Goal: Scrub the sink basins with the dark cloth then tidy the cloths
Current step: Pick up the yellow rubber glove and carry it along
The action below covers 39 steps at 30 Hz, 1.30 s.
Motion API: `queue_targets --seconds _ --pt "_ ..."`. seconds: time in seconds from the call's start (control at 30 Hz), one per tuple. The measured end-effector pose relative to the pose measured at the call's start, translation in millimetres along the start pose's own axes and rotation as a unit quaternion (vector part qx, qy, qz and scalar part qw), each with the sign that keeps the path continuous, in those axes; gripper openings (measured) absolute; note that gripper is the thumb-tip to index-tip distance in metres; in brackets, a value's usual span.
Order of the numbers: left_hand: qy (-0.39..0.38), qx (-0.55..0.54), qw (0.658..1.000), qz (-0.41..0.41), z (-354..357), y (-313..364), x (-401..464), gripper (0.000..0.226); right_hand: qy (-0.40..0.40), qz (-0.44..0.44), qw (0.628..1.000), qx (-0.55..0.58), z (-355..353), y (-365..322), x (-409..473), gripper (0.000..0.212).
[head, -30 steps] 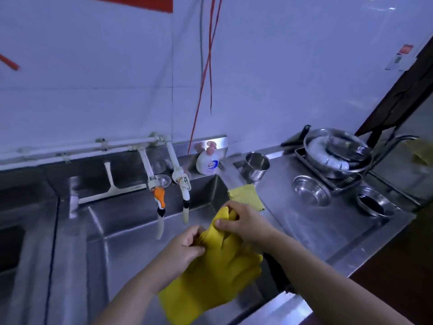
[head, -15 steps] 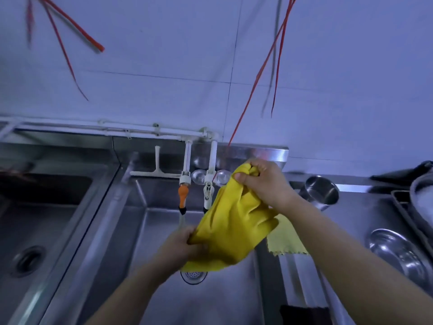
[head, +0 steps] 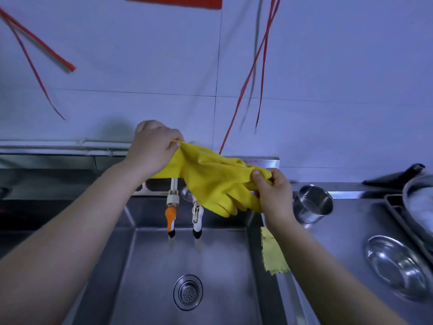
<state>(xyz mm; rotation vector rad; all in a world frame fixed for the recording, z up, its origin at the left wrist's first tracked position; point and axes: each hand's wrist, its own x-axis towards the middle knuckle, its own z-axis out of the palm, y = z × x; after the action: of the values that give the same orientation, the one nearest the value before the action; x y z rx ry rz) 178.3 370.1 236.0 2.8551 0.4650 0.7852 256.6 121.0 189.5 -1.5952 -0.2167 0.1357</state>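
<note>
Yellow rubber gloves (head: 212, 179) hang stretched between my two hands above the back of the steel sink basin (head: 150, 266). My left hand (head: 154, 146) grips the cuff end up near the wall pipe. My right hand (head: 273, 193) pinches the other end, with the glove fingers dangling below it. A small yellow cloth (head: 271, 254) lies on the basin's right rim, partly under my right forearm. The dark cloth is not visible.
Two taps (head: 171, 216) hang over the basin, and a drain strainer (head: 187, 292) sits in its floor. On the right counter stand a steel cup (head: 312, 204), a steel bowl (head: 398, 266) and a tray with a pot (head: 419, 202). Red cords (head: 248, 76) hang down the wall.
My left hand has risen from below the gloves to the wall pipe, and my right hand has dropped to the right. The gloves now stretch sideways between them.
</note>
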Motion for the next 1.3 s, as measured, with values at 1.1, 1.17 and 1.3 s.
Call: queue_targets --seconds 1.1,1.17,1.3 --pt "-0.331 -0.349 0.868 -0.125 92.4 33.1 9.3 0.047 -0.025 0.114 0.989 -0.096 0.8 91.9 0.7 0.032" --pt "-0.335 -0.364 0.859 -0.129 92.1 36.9 4.1 0.040 -0.042 0.118 0.990 -0.065 4.9 93.1 -0.3 0.033" --pt "-0.326 -0.400 0.840 -0.166 91.0 46.8 -6.3 0.036 -0.052 0.143 0.985 -0.082 11.8 101.6 -0.8 0.048"
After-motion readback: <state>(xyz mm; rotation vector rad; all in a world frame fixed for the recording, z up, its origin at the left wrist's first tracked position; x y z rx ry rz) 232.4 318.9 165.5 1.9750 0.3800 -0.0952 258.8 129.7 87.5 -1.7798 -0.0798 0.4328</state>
